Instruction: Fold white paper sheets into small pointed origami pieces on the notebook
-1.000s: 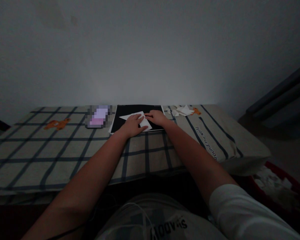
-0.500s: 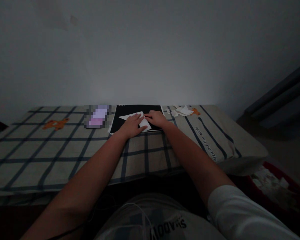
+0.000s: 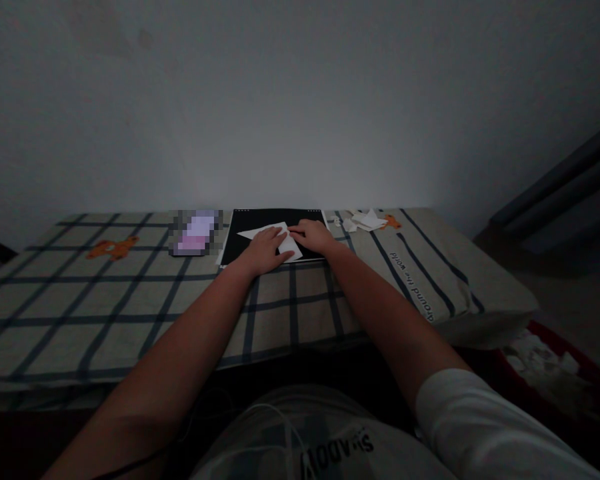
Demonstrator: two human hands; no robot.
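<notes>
A sheet of white folded paper [image 3: 291, 248] with pointed corners lies on a black sheet [image 3: 245, 220] that has small holes along its far edge. My left hand [image 3: 264, 252] rests flat on the paper, fingers stretched out and thumb apart, covering its middle. From the other side, my right hand [image 3: 313, 237] has its fingers curled and pressed together, their tips at the paper's right edge. What lies under the fingertips is hidden.
A pixelated phone-like thing [image 3: 197, 233] lies left of the black sheet. White paper pieces [image 3: 367, 221] sit to the right. A checked cloth [image 3: 190, 297] covers the table, which meets a wall at the back. A red container [image 3: 545, 333] with white scraps stands low at the right.
</notes>
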